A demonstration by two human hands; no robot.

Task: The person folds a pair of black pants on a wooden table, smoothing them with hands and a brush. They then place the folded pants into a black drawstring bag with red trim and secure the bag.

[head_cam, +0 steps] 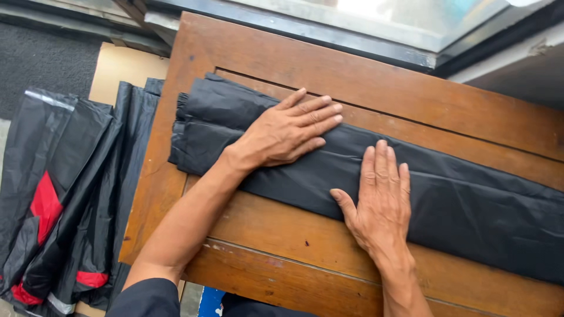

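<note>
**Two flat hands on a folded black sheet**

Two hands are pressed down on a long folded strip of black fabric [458, 205], some thin, slightly shiny material, that runs diagonally across a brown wooden table [376, 88] from upper left to the right edge of the head view.

The left hand [288, 132] lies palm down near the left end of the strip, fingers spread a bit and pointing right. It isn't gripping anything, just flat on the cloth. The right hand [382, 196] sits just beside it, nearer the person, also palm down with fingers straight and close together, pointing away. Its thumb sticks out left along the near edge of the fabric, and the heel of the hand hangs over onto bare wood. No pinch or curl there either, so both hands are fully open and only pressing.

The left end of the strip shows several stacked layers close to the table's left edge.

Off the table to the left, a pile of black plastic-looking garments [64, 194] with red patches lies on a piece of tan cardboard [120, 67].
</note>
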